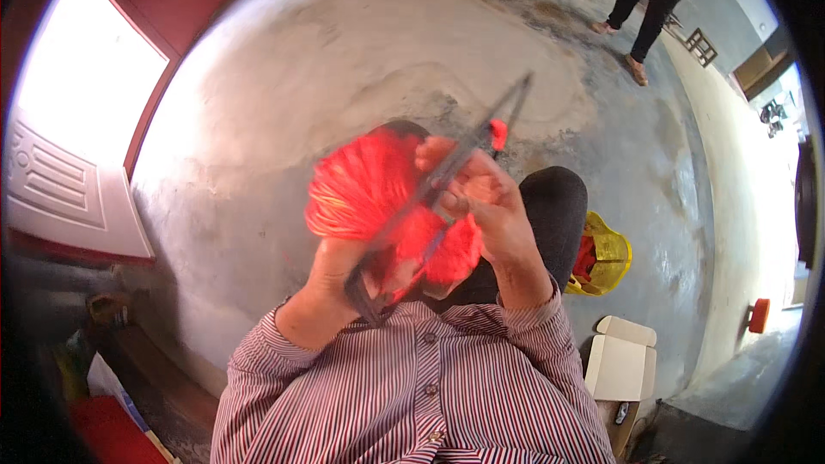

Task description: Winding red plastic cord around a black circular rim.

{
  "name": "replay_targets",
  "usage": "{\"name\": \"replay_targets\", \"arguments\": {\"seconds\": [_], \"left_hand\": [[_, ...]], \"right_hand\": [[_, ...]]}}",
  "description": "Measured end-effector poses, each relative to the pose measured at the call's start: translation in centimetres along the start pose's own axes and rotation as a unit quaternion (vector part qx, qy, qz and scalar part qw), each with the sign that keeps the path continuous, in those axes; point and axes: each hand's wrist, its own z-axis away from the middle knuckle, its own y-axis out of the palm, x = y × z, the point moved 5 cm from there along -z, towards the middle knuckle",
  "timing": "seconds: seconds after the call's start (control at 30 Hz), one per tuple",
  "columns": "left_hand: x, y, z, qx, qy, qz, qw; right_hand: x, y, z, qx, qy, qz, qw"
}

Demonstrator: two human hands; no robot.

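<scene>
A fluffy bundle of red yarn sits in front of my chest, with a second red lobe to its right. My left hand is closed around the bundle from below, its fingers mostly hidden by the strands. A long, narrow dark two-armed tool slants across both hands, blurred; its exact kind does not show. Behind it, my right hand has bent fingers beside the yarn; what they grip is unclear. Just beyond that hand is a small red piece with a dark end.
On the floor to my right stands a yellow basket with red material inside. Nearer lies an opened white carton. Another person stands at the far right. A white panelled door is at the left.
</scene>
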Motion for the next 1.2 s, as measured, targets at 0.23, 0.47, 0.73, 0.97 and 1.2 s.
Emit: {"name": "replay_targets", "arguments": {"seconds": [0.23,0.47,0.73,0.97,1.2], "left_hand": [[1.5,-1.0,0.3,-0.015,-0.124,0.010,0.992],[0.1,-1.4,-0.8,-0.027,-0.112,0.246,0.962],[0.8,-3.0,-1.3,-0.073,-0.092,0.221,0.968],[-0.3,0.1,-1.1,0.019,-0.180,0.161,0.970],[-0.8,3.3,-0.2,0.026,-0.215,0.327,0.920]], "right_hand": [[-0.5,2.7,2.7,-0.088,0.020,0.000,0.996],[4.8,-3.8,2.3,-0.160,-0.168,-0.216,0.948],[0.0,-6.0,5.1,-0.242,-0.012,0.171,0.955],[-3.1,-3.0,0.2,-0.152,0.071,0.337,0.926],[-0.9,0.3,-4.3,-0.023,0.046,-0.170,0.984]]}}
